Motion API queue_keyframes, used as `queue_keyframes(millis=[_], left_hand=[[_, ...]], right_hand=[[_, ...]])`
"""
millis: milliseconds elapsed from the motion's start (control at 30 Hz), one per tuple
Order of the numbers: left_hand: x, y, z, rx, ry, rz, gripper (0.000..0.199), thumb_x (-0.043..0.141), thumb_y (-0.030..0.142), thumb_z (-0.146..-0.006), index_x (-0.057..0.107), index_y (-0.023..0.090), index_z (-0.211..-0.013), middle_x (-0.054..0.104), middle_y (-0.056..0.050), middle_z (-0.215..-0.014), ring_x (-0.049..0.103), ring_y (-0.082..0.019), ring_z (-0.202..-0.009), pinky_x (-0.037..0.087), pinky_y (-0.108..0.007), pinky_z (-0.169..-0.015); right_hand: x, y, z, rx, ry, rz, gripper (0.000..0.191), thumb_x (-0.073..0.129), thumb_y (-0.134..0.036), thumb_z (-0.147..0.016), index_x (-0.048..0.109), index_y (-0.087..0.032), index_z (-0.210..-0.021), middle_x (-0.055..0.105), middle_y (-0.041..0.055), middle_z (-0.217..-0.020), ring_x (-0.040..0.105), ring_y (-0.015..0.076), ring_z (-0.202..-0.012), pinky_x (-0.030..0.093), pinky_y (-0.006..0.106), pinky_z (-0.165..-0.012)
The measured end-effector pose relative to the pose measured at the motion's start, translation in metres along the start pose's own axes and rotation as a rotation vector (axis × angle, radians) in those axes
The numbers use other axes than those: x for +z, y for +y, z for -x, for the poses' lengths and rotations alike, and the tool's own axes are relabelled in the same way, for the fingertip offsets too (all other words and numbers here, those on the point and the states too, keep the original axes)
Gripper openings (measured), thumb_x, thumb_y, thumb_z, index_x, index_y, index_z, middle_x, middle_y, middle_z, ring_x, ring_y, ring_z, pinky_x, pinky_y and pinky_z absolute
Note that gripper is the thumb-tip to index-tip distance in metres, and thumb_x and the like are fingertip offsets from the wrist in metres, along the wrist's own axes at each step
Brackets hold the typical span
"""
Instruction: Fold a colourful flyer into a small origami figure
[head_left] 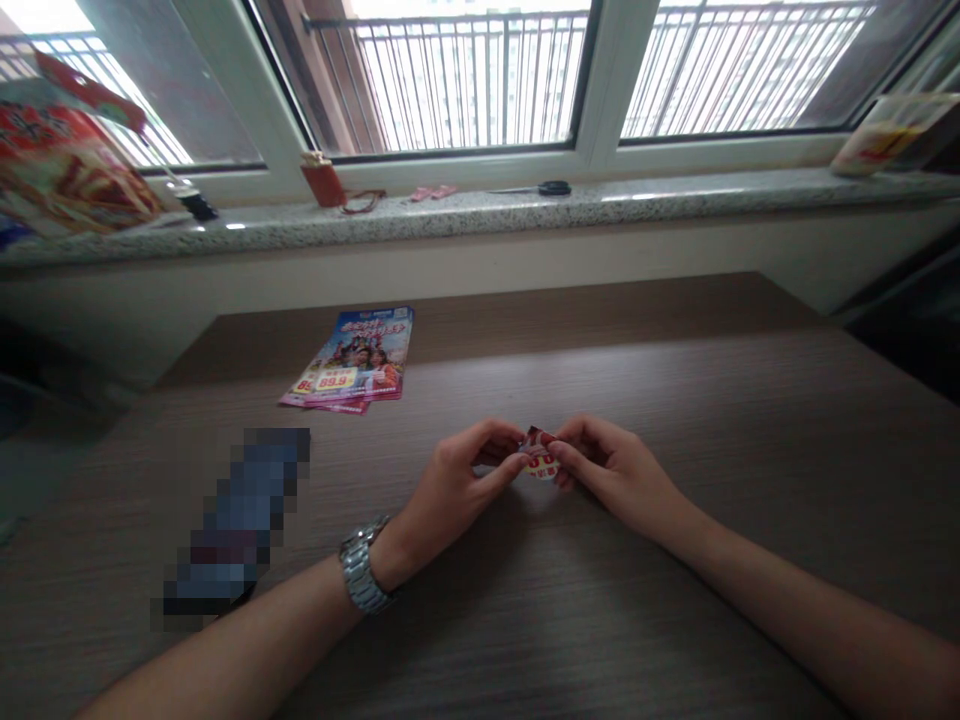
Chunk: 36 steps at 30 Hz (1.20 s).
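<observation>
Between my two hands is a small piece of folded printed paper, red and white with part of a yellow price label showing. My left hand pinches its left edge between thumb and fingers; a silver metal watch is on that wrist. On the other side, my right hand grips the right edge, thumb on top. Both hands are just over the brown wooden table. Beyond the left hand lies a small stack of colourful flyers, printed like the paper I hold.
A pixelated dark flat object lies left of my left forearm. Along the granite windowsill are a red-brown case with a strap, pink items, scissors, a black-capped bottle and a large food bag.
</observation>
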<state>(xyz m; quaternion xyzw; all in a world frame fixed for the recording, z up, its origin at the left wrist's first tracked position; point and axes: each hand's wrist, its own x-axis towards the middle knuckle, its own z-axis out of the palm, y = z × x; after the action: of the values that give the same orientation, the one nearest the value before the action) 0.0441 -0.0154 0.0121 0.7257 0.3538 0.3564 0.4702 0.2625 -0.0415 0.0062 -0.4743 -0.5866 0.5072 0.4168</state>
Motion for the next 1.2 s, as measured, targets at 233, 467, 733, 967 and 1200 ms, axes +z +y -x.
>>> queue_keyframes(millis=[233,467,733,967,1200], left_hand=[[-0.0017,0.0011,-0.0003,-0.025,0.004,-0.008,0.019,0.067,0.033,-0.096,0.069,0.018,-0.107,0.075,-0.004,-0.097,0.072,-0.015,-0.088,0.057,-0.023,-0.08],[-0.0021,-0.0013,-0.0003,-0.037,-0.012,0.019,0.02,0.068,0.032,-0.095,0.07,0.018,-0.109,0.077,-0.006,-0.101,0.073,-0.016,-0.09,0.058,-0.025,-0.081],[-0.0021,0.0008,-0.0003,-0.035,0.0,-0.015,0.019,0.069,0.034,-0.094,0.072,0.018,-0.105,0.076,-0.003,-0.094,0.072,-0.014,-0.083,0.056,-0.021,-0.075],[-0.0029,0.0017,-0.0002,-0.001,-0.017,-0.151,0.022,0.064,0.037,-0.097,0.072,0.017,-0.101,0.074,-0.004,-0.092,0.069,-0.014,-0.08,0.053,-0.022,-0.073],[-0.0038,0.0045,-0.0005,0.002,-0.037,-0.224,0.02,0.062,0.034,-0.098,0.072,0.017,-0.095,0.074,-0.003,-0.086,0.066,-0.014,-0.077,0.05,-0.022,-0.071]], right_hand=[[0.001,0.0003,-0.0001,0.013,-0.014,-0.018,0.025,0.066,-0.045,-0.093,0.065,-0.02,-0.093,0.069,-0.0001,-0.076,0.066,0.0133,-0.066,0.055,0.025,-0.061],[0.0005,0.0008,0.0008,0.046,-0.055,0.031,0.03,0.067,-0.049,-0.091,0.066,-0.02,-0.099,0.071,0.0023,-0.086,0.069,0.0157,-0.072,0.058,0.028,-0.067],[0.0001,-0.0002,0.0014,0.047,-0.09,0.029,0.03,0.066,-0.049,-0.092,0.068,-0.019,-0.094,0.07,0.0021,-0.081,0.068,0.0151,-0.069,0.057,0.027,-0.065],[-0.0006,0.0012,0.0006,0.04,-0.06,0.023,0.034,0.065,-0.052,-0.092,0.067,-0.019,-0.096,0.07,0.0026,-0.082,0.068,0.0159,-0.07,0.058,0.028,-0.065],[0.0003,0.0014,0.0011,0.024,-0.083,0.037,0.031,0.062,-0.049,-0.095,0.067,-0.02,-0.101,0.071,0.0033,-0.087,0.068,0.0153,-0.071,0.057,0.028,-0.065]])
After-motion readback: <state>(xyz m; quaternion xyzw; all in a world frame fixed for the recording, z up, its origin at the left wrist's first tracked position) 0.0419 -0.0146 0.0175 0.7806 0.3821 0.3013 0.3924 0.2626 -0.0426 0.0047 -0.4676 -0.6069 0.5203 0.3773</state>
